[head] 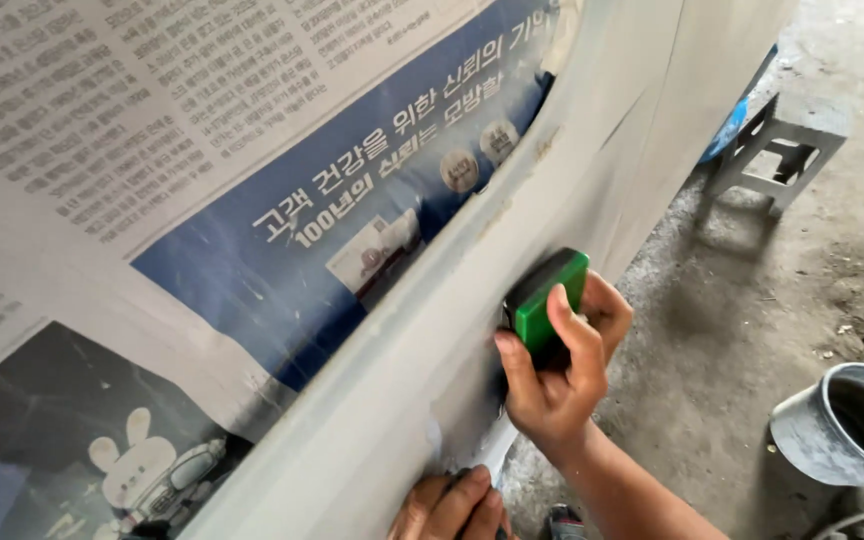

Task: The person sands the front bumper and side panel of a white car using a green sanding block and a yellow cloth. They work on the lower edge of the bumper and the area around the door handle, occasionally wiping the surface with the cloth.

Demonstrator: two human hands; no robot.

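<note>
We find the right hand [557,375] clamped on a green rectangular sanding block [549,300], long axis tilted up-right, pressed against the grey primed panel [422,350]. The left hand [452,508], seemingly fingers together, touches the panel's lower edge beside masking newspaper [152,180].

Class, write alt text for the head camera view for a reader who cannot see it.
A right hand presses a green sanding block against a grey panel masked with newspaper, while the left hand touches the panel's lower edge. A grey bucket and small stool stand on the concrete floor.
</note>
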